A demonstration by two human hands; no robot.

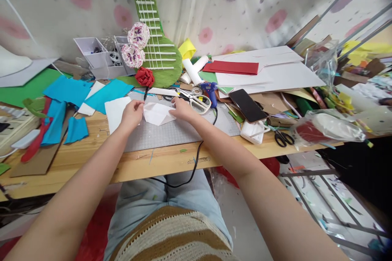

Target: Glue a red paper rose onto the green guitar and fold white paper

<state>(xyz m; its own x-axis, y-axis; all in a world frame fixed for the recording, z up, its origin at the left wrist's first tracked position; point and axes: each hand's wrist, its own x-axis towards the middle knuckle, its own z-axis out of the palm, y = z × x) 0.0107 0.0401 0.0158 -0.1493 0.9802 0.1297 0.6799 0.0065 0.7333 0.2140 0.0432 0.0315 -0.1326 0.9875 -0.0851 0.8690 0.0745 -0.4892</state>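
A creased sheet of white paper is stretched between my two hands, just above the grey cutting mat. Its left edge is pinched in the closed fingers of my left hand. My right hand grips the right edge between thumb and fingers. Another piece of white paper lies flat beside my left hand. Just beyond my right hand are large scissors with pale handles and a blue glue gun, its black cord running over the table edge.
A green guitar-shaped craft piece with paper flowers stands at the back. Blue crepe paper lies left. On the right are a phone, a red folded strip, white boards, black-handled scissors and plastic bags.
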